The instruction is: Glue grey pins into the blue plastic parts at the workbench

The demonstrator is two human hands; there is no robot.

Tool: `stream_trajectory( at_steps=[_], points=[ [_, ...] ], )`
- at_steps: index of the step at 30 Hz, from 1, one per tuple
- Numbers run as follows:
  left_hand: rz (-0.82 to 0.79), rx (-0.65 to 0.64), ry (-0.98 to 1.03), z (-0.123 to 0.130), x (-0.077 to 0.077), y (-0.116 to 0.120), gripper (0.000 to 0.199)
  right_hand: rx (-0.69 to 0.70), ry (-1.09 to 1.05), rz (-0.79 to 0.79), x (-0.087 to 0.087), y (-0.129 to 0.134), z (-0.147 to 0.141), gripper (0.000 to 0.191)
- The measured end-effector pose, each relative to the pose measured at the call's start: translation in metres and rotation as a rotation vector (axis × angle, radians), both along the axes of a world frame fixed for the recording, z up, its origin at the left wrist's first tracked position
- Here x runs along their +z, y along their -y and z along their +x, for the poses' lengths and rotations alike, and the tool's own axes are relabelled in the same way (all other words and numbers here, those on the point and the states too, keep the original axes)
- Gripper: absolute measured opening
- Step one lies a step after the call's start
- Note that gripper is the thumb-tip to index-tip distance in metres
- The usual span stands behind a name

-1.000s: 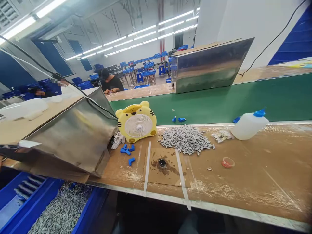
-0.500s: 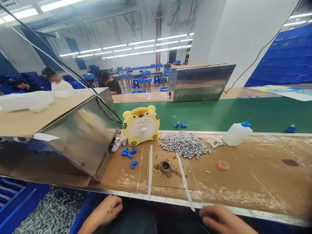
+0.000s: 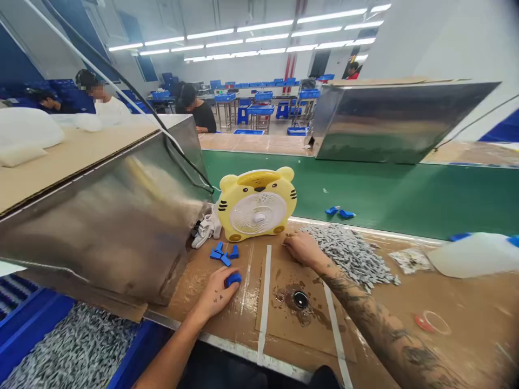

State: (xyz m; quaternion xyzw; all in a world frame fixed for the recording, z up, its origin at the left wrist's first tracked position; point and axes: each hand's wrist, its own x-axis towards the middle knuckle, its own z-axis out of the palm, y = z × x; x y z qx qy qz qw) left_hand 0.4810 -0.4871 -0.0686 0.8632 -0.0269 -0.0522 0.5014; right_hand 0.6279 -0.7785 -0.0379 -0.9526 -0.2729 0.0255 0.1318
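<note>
My left hand (image 3: 217,292) is on the table's left side, with thumb and fingers closed around a blue plastic piece (image 3: 233,279). Several more blue plastic pieces (image 3: 220,252) lie just beyond it. My right hand (image 3: 303,248) reaches to the left edge of a heap of small grey parts (image 3: 352,254). Its fingers are drawn together and point down; whatever is between them is hidden. Below that hand, a small round black-topped container (image 3: 300,299) sits on a wet-spotted cardboard sheet (image 3: 279,319) held by two white tape strips.
A yellow tiger-faced fan (image 3: 258,205) stands behind my hands. A metal box (image 3: 133,216) rises at left, above a blue bin (image 3: 141,346) of grey parts. To the right are a white bottle (image 3: 478,254) and a red-rimmed ring (image 3: 432,322). People sit farther back.
Both hands have come up from the table's front edge. The left has closed on a blue plastic piece; the right has reached the grey heap. The view has shifted closer to the table.
</note>
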Motion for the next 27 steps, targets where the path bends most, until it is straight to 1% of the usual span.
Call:
stream_trajectory(
  at_steps=[2,3,5,6,7,9,11,13,15,17,19,22,25,27],
  points=[
    [-0.111,0.039,-0.032,0.0,-0.001,0.005,0.032,0.033,-0.006,0.041,-0.002,0.006,-0.004,0.02],
    [-0.165,0.046,-0.047,-0.001,0.0,0.009,0.032,0.048,-0.008,0.065,-0.001,0.011,-0.009,0.024],
    [-0.256,0.047,-0.076,-0.002,0.002,0.019,0.036,0.076,-0.015,0.156,0.003,0.022,-0.027,0.031],
    [-0.301,0.042,-0.088,-0.003,0.003,0.024,0.037,0.085,-0.024,0.228,0.007,0.027,-0.039,0.032],
    [-0.348,0.034,-0.095,-0.003,0.004,0.03,0.037,0.083,-0.035,0.318,0.011,0.033,-0.052,0.031],
    [-0.446,0.004,-0.107,-0.004,0.007,0.04,0.033,0.036,-0.075,0.485,0.02,0.042,-0.081,0.023],
    [-0.526,-0.037,-0.132,-0.004,0.01,0.05,0.029,-0.015,-0.132,0.571,0.028,0.048,-0.107,0.014],
    [-0.57,-0.09,-0.171,-0.003,0.011,0.06,0.029,-0.01,-0.174,0.571,0.035,0.052,-0.124,0.012],
    [-0.594,-0.137,-0.204,-0.003,0.011,0.071,0.033,0.035,-0.181,0.506,0.04,0.054,-0.134,0.015],
    [-0.581,-0.156,-0.216,-0.003,0.009,0.08,0.038,0.072,-0.17,0.421,0.04,0.056,-0.138,0.018],
    [-0.507,-0.137,-0.186,-0.004,0.008,0.087,0.039,0.092,-0.169,0.358,0.038,0.056,-0.139,0.021],
    [-0.392,-0.117,-0.122,-0.007,0.006,0.093,0.038,0.11,-0.178,0.312,0.032,0.054,-0.139,0.023],
    [-0.335,-0.151,-0.129,-0.01,0.008,0.094,0.042,0.124,-0.177,0.294,0.028,0.054,-0.139,0.023],
    [-0.267,-0.17,-0.137,-0.01,0.012,0.093,0.04,0.132,-0.167,0.287,0.027,0.055,-0.14,0.022]
  ],
)
